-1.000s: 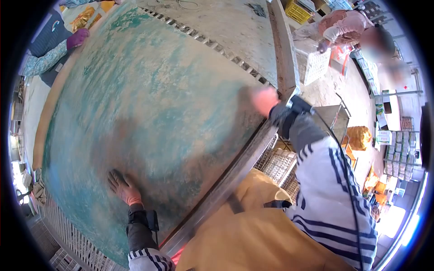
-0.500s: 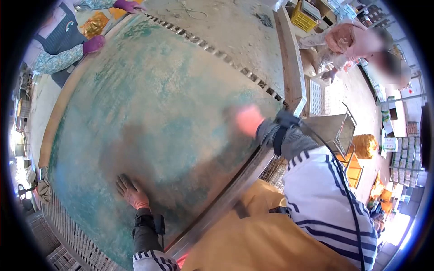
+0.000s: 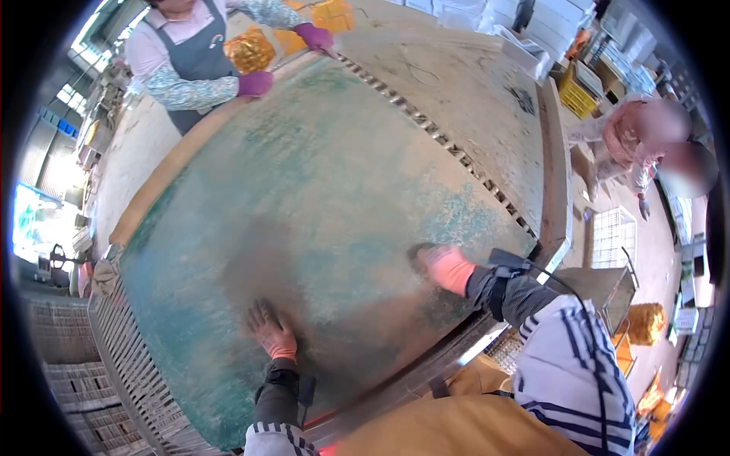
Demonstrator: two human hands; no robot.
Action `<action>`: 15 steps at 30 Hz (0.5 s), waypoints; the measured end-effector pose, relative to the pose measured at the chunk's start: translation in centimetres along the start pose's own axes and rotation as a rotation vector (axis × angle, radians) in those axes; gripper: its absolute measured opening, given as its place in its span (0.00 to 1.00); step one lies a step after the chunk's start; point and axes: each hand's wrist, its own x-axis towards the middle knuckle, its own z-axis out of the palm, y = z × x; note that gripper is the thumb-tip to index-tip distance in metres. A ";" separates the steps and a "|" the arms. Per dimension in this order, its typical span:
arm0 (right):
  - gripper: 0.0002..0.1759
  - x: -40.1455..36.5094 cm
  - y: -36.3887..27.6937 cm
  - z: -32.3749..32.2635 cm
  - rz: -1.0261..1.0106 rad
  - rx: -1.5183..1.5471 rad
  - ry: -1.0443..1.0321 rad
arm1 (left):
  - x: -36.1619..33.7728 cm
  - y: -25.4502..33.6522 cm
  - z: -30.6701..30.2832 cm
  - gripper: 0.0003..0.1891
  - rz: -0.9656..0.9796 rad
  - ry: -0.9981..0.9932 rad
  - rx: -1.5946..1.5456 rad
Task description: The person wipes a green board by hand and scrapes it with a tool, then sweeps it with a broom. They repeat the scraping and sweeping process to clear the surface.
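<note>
A large worn green board (image 3: 342, 197), dusty and blotched brown, fills the middle of the view. My left hand (image 3: 272, 331), in a pink glove with dark fingers, lies flat on its near part with the fingers apart. Farther right, my right hand (image 3: 447, 267) rests on the board in a similar glove, its fingers reaching left and slightly smeared. I see nothing held in either hand. A notched strip (image 3: 433, 133) runs along the board's far right edge. Shadows of my arms fall over the surface.
Across the board stands a person in an apron (image 3: 199, 57), with purple gloves (image 3: 255, 83) at its edge. A dusty tray surface (image 3: 471, 83) lies beyond the strip. A slatted rack (image 3: 141, 365) borders the left. At right, another person (image 3: 631, 137) bends near a yellow crate (image 3: 579, 90).
The view has swung, so the board and both people sit farther right. My right hand, blurred before, shows more clearly on the board. My left hand stays flat on it.
</note>
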 end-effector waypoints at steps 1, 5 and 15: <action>0.06 -0.5 0.7 -0.8 0.107 -0.137 -0.117 | -0.4 0.2 -0.3 0.31 -0.005 -0.016 -0.010; 0.08 -4.9 11.7 -3.1 0.392 -0.338 -0.137 | 0.1 -2.8 0.0 0.28 0.027 -0.081 -0.410; 0.12 -13.9 1.6 -14.3 1.251 1.132 0.000 | -18.7 -15.3 -9.1 0.25 -0.541 -0.027 -0.912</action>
